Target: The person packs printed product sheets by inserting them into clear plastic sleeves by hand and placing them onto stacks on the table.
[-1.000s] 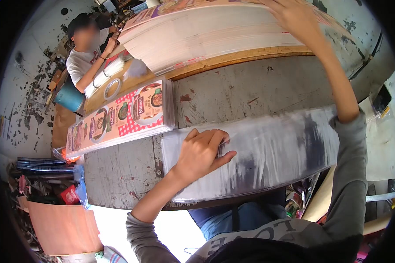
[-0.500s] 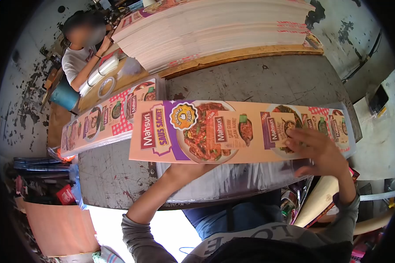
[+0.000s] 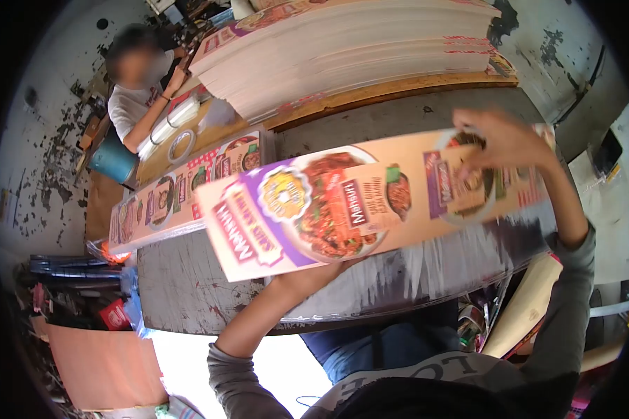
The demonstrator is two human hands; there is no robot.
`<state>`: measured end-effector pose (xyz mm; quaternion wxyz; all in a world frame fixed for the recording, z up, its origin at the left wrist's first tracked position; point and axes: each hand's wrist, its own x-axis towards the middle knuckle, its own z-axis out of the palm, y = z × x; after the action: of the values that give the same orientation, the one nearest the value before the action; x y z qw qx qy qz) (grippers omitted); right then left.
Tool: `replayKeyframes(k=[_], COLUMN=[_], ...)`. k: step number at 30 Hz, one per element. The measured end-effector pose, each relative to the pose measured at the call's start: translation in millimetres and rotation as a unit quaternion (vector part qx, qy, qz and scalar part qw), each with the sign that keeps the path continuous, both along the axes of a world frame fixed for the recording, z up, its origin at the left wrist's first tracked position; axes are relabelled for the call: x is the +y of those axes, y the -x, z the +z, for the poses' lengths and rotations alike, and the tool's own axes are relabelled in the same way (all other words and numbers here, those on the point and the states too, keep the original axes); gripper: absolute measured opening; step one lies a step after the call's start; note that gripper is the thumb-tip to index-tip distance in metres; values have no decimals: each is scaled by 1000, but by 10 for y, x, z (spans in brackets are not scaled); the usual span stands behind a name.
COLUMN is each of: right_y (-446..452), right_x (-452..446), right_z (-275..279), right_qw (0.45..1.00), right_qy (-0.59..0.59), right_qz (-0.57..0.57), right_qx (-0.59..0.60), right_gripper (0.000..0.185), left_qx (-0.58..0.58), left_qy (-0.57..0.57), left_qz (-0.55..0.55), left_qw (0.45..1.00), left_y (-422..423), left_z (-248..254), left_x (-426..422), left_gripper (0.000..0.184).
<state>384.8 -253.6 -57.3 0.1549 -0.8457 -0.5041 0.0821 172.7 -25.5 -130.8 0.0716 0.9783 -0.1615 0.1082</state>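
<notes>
A long printed sheet with food pictures is tilted above the clear plastic sleeves on the grey table. My right hand is at its right part, thumb on the printed face and fingers curled at the top edge, gripping it. Beneath the sheet's left half lies my left hand; its fingers are hidden, so its hold cannot be made out. A pile of sleeved printed sheets lies to the left, partly covered by the sheet's corner.
A tall stack of printed sheets stands on a wooden board at the back. At the back left sits a person, near a roll of tape and a teal bucket. A rolled brown paper leans at the lower right.
The printed sheet came from the back over the sleeves and my left hand. Since half a second ago it has tilted, its right end rising with my right hand, its left end dropping.
</notes>
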Motion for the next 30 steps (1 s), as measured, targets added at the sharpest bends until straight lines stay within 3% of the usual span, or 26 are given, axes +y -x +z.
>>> replayKeyframes(k=[1,4,6,7,8,11,16,17,23,30], right_y=[-27,9,135,203,271,519,742,754,587,214], right_x=[92,497,846,1001,1151,1533,1883,1954,1885,1007], right_z=[70,312,465,526,591,875,883,793,393,-22], right_qw=[998,972,947,916,877,911,894,867,907,953], right_qy=[-52,-169,-234,-308,-378,-354,-435,-486,-409,-289], right_qz=[27,116,133,149,164,115,107,111,104,81], right_qx=[-18,-118,-172,-208,-245,-178,-2,6,-6,-37], right_gripper=[51,44,51,49,47,46,45,46,49,46], left_qx=[-14,-134,-14,-137,-138,-134,-155,-158,-210,-198], left_qy=[25,-125,-77,-66,-70,-106,-105,-95,-56,-84], left_qz=[17,27,-1,-42,-44,-55,-38,-27,11,90], left_qw=[999,983,997,987,987,984,982,982,976,972], left_y=[12,28,61,4,-2,32,34,37,27,89], left_z=[-76,-63,56,14,30,52,14,0,18,15], left_x=[12,-68,-101,-105,-114,-141,-128,-126,-140,-132], left_gripper=[36,34,18,14,14,19,15,14,19,25])
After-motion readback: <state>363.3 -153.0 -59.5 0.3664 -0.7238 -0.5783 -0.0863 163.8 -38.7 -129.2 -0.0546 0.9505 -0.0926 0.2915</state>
